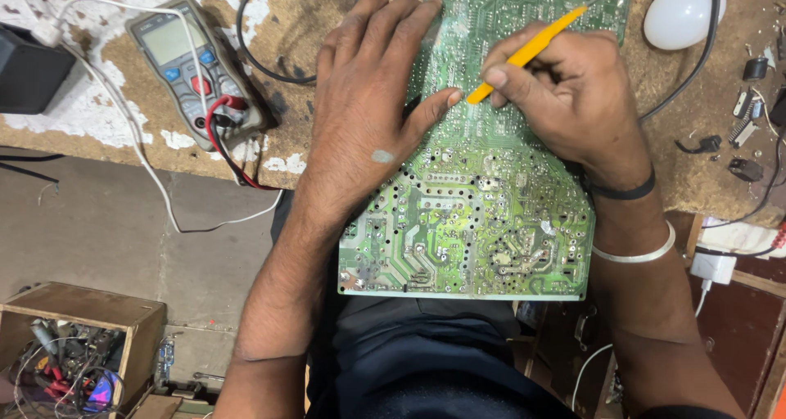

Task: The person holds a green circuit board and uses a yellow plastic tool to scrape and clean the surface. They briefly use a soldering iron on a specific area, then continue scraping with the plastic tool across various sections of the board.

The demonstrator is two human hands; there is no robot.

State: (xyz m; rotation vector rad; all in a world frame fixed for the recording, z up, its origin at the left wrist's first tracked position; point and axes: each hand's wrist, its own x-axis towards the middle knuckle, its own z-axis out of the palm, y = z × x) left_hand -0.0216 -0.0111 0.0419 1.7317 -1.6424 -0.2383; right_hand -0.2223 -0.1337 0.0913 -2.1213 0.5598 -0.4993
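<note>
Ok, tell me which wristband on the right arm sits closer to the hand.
The black band, right below the right hand; the silver bangle sits further up the forearm.

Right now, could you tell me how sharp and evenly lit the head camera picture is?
Head view: light is soft and even, with no hard shadows; the circuit board and both hands, left hand and right hand, are sharp; the white bulb looks slightly overexposed; the wooden box sits dimmer.

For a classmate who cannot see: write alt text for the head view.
A left hand presses flat on a green circuit board while the right hand holds a yellow tool to it. A grey multimeter lies left.
</note>
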